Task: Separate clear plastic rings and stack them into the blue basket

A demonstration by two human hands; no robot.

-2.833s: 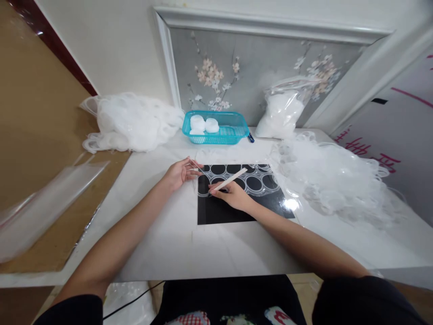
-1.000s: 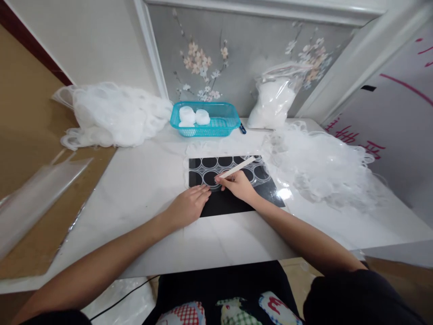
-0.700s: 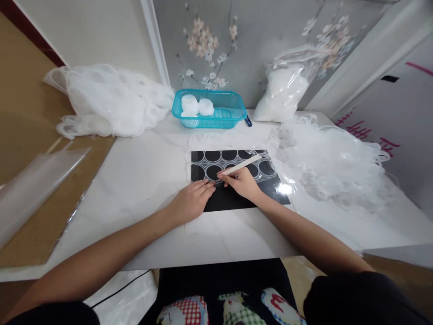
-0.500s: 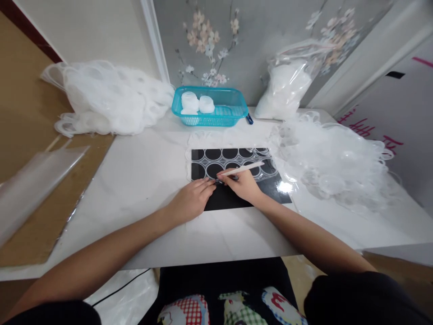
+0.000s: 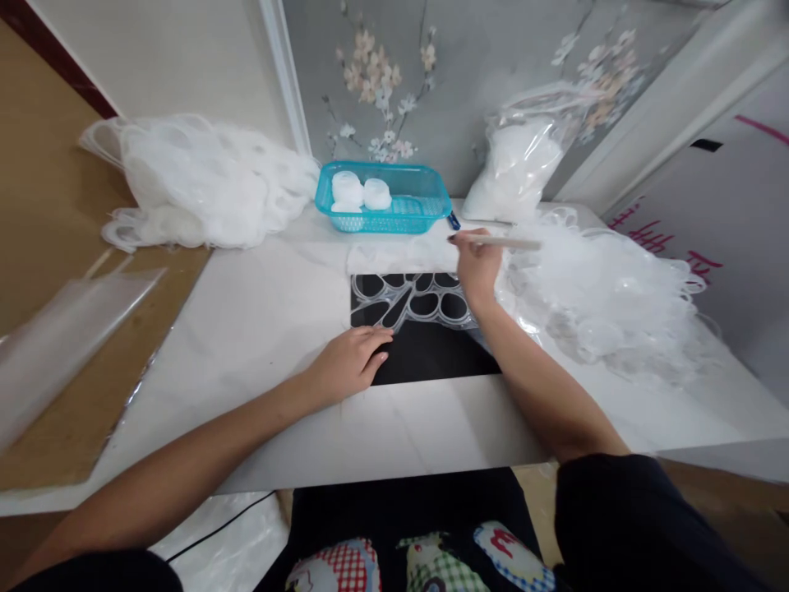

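Background-wise, a gray floral panel is set against the wall, with a white marbled counter in front of it, all caught from the head camera. So, the hands are kept well apart. The left hand is laid palm down at the left side of a black mat, fingers stretched out over it. A pale stick is gripped in the right hand, which is held over the far right part of the mat; whether anything else is pinched there can't be told. On the mat, a clear ringed sheet is spread, its loops pulled kinda crooked near the left fingertips. Fluffy white heaps are piled up on both sides, a left heap and a right heap. At the back, round white pieces are held in a turquoise basket, and a stuffed clear bag is stood to its right.
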